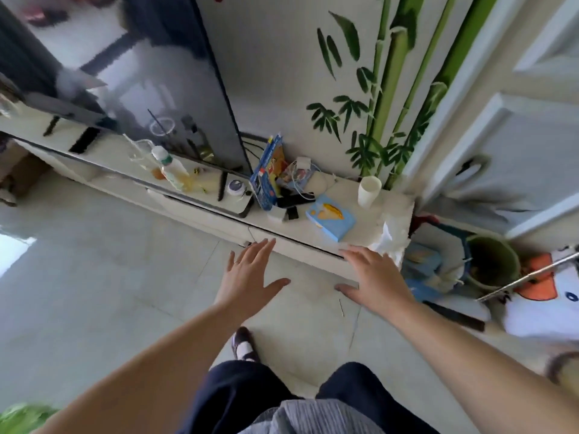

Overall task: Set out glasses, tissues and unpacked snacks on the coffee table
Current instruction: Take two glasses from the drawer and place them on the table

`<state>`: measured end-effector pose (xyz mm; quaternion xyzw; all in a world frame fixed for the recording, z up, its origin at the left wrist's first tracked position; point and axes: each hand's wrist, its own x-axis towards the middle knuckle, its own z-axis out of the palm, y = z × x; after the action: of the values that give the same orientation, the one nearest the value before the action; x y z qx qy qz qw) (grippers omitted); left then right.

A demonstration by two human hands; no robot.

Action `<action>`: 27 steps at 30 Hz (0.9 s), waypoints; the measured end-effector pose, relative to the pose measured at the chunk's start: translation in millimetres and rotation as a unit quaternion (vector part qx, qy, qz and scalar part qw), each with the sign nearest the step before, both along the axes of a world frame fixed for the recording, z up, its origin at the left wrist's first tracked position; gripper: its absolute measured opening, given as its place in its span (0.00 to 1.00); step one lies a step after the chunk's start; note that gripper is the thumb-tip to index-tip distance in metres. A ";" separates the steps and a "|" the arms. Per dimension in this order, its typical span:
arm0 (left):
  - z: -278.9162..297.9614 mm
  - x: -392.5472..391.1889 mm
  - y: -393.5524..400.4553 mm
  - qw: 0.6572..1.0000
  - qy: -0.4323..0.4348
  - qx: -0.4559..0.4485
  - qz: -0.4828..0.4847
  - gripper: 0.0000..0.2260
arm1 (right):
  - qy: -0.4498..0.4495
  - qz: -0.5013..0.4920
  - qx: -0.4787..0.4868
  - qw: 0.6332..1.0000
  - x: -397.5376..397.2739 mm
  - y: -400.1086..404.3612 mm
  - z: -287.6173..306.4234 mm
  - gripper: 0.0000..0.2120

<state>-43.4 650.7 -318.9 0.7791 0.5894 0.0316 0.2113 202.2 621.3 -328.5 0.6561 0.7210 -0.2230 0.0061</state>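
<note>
Both hands, left hand [250, 274] and right hand [371, 277], have an open, empty grip, reaching toward the worktop [313, 233], probably for the tissue pack [330, 217].

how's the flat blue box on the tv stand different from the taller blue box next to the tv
The flat blue box lies on its broad face near the front of the TV stand; the tall blue box stands on end, tilted, further back beside the TV. The flat one looks closed and pale blue; the tall one is darker blue with its top open. Both carry yellow printed artwork, and neither hand touches them.
</note>
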 end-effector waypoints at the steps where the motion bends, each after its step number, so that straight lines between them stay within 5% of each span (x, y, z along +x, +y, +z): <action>1: -5.8 -8.1 18.8 1.000 -0.003 -0.012 -0.014 0.36 | -0.005 -0.015 -0.011 1.000 -10.4 9.4 -7.5 0.34; 12: -102.4 -61.8 160.8 0.988 0.023 -0.079 -0.133 0.35 | -0.007 -0.137 -0.067 0.988 -76.3 104.2 -88.5 0.32; 27: -379.6 -25.1 210.4 0.970 0.046 -0.129 -0.200 0.33 | -0.005 -0.163 -0.142 0.976 -84.8 133.4 -368.7 0.35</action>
<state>-68.5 861.1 -698.4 0.8479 0.4301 -0.1232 0.2845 117.4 754.7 -697.3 0.7587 0.5650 -0.3174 0.0664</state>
